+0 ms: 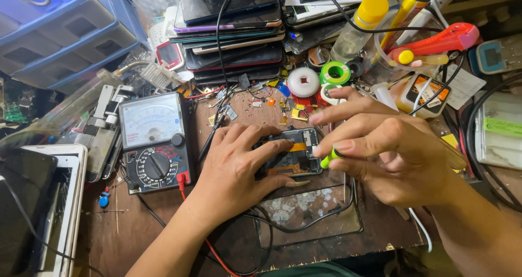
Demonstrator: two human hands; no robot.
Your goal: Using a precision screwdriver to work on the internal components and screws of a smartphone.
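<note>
An opened smartphone point(296, 152) with its back off lies on a dark work mat point(310, 212) in the middle of the bench, circuit parts and an orange flex strip showing. My left hand point(239, 171) grips the phone from the left, thumb and fingers wrapped over its end. My right hand point(386, 152) hovers just right of the phone and pinches a small tool with a yellow-green handle point(329, 158) between thumb and fingers, its tip pointing at the phone's inside.
An analog multimeter point(155, 141) with red and black leads sits left of the phone. A stack of phones and tablets point(234, 32) stands behind. Tape rolls point(303, 81), bottles, a red tool point(435, 40), blue drawers point(60, 32) and a white tablet point(54, 212) crowd the edges.
</note>
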